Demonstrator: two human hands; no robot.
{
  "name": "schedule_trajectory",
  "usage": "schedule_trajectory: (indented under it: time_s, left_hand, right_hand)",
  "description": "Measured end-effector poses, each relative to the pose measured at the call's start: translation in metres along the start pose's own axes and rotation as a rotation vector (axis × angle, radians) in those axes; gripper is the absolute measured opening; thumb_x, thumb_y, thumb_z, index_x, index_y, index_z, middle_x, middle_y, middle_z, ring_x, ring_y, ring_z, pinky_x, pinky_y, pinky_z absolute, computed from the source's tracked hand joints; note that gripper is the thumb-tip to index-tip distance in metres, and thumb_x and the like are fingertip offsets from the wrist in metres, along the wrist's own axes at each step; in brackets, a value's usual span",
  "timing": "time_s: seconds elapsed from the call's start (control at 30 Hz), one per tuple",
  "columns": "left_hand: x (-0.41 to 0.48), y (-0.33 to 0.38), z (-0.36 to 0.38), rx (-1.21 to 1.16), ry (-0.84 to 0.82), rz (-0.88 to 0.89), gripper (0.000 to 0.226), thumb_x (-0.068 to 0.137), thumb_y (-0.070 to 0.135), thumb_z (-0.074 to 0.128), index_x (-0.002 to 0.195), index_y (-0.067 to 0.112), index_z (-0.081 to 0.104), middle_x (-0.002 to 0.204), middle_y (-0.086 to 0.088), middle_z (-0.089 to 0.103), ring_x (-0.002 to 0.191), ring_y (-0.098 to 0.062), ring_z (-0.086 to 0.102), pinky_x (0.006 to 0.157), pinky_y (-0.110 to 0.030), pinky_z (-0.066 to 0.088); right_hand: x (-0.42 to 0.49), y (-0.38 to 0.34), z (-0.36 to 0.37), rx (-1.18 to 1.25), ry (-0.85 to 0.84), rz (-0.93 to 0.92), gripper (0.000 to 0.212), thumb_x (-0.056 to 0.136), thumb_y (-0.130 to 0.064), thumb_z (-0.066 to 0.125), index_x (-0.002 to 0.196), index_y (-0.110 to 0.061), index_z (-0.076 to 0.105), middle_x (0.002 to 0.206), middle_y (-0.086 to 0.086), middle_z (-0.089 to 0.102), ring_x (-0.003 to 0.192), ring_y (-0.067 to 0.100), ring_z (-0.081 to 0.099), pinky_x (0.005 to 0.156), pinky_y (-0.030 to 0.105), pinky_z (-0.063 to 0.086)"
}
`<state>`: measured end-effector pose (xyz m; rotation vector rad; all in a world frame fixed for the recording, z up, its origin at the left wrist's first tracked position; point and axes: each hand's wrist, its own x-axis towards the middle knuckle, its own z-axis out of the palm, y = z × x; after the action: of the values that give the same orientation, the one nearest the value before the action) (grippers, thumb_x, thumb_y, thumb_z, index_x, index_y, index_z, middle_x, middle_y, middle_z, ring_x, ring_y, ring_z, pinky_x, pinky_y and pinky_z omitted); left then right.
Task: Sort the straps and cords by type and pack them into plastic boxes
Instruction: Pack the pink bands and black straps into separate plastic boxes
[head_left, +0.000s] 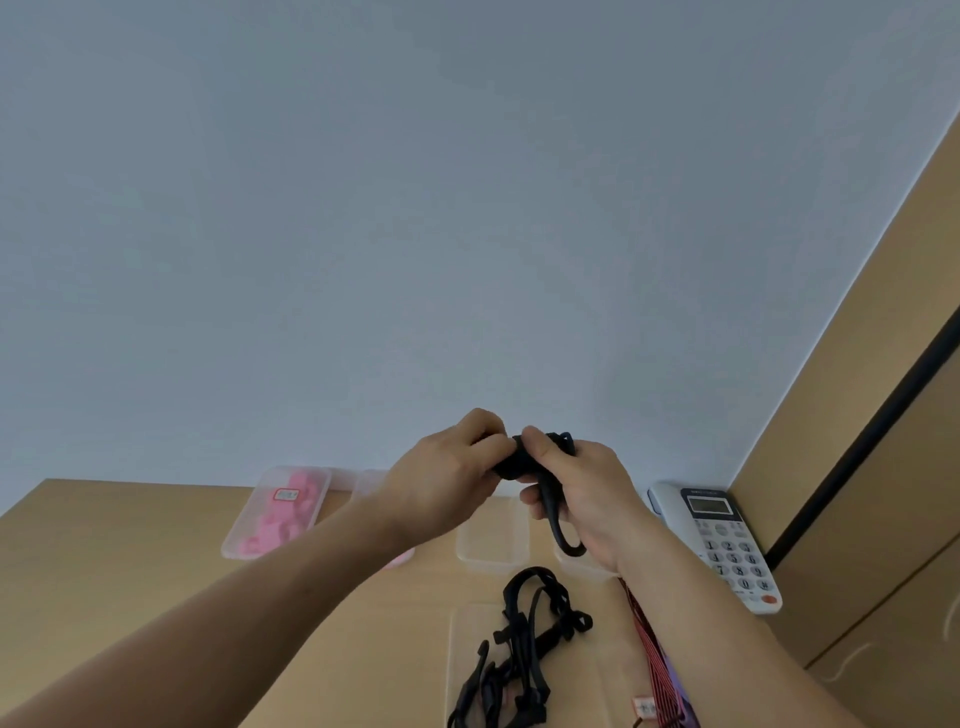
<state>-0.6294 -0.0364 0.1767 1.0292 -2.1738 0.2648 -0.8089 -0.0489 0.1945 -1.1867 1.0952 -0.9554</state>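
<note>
- left hand (447, 480) and right hand (587, 493) are raised above the table, close together, with a bundled black strap (511, 465) between them.
- left hand pinches one side of the bundle with curled fingers and thumb; right hand grips the other side, thumb on top and fingers wrapped underneath.
- a loop of that same strap hangs down along the right palm and curls back up at its lower end.
- below the hands lies a wooden table (130, 571), set against a pale wall.
- a tangled pile of loose black straps (524, 649) lies near the front of the table, partly on a flat clear plastic piece (465, 654); i cannot tell whether that is a lid or a shallow box.
- red-and-black striped cords (652, 649) lie just right of the pile, partly hidden under the right forearm, with a small white tag (645, 706) at their near end.
- at the back left stands a clear box of pink items (275, 514), lid on, with a red-framed label on top.
- a second clear box (400, 560) beside it is mostly hidden behind the left arm; a bit of pink shows at its corner.
- a third clear box (491, 543) stands under the hands, and a fourth clear box (584, 567) just right of it is mostly covered by the right hand.
- a white desk phone (727, 545) sits at the back right, beside a wood panel.
</note>
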Motion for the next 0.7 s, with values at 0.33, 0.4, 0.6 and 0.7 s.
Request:
schedule_trajectory:
  time_s: [0.33, 0.4, 0.6, 0.7]
  left_hand:
    - [0.019, 0.003, -0.028, -0.532, -0.628, -0.395, 0.040, 0.093, 0.028, 0.056, 0.131, 0.038, 0.048, 0.105, 0.019, 0.071, 0.092, 0.003, 0.063, 0.073, -0.008, 0.040]
    - [0.015, 0.005, -0.026, -0.624, -0.559, -0.465, 0.033, 0.090, 0.024, 0.055, 0.121, 0.035, 0.054, 0.093, 0.017, 0.072, 0.080, 0.004, 0.063, 0.066, -0.009, 0.043]
    - [0.008, -0.004, -0.019, -0.988, -0.294, -0.825, 0.038, 0.079, 0.035, 0.066, 0.113, 0.021, 0.059, 0.098, -0.008, 0.073, 0.077, -0.033, 0.074, 0.056, -0.030, 0.053]
    - [0.004, -0.011, -0.024, -1.195, -0.230, -0.921, 0.036, 0.087, 0.029, 0.067, 0.117, 0.010, 0.058, 0.101, -0.016, 0.071, 0.083, -0.044, 0.072, 0.057, -0.032, 0.054]
  right_hand:
    - [-0.006, -0.005, 0.007, -0.275, -0.105, -0.147, 0.028, 0.086, -0.029, 0.072, 0.108, -0.015, 0.061, 0.070, 0.003, 0.071, 0.059, 0.017, 0.065, 0.061, 0.029, 0.055]
    - [-0.007, -0.004, 0.008, -0.239, -0.096, -0.109, 0.046, 0.086, -0.031, 0.072, 0.124, -0.021, 0.048, 0.074, 0.002, 0.072, 0.062, 0.015, 0.067, 0.062, 0.026, 0.054]
    - [-0.005, -0.013, 0.002, -0.870, -0.097, -0.248, 0.059, 0.087, -0.061, 0.047, 0.138, -0.032, 0.045, 0.115, -0.016, 0.064, 0.100, 0.002, 0.061, 0.082, 0.025, 0.046]
    - [-0.005, -0.017, -0.004, -1.065, -0.088, -0.258, 0.048, 0.088, -0.052, 0.057, 0.131, -0.034, 0.051, 0.105, -0.017, 0.063, 0.101, 0.010, 0.058, 0.080, 0.027, 0.044]
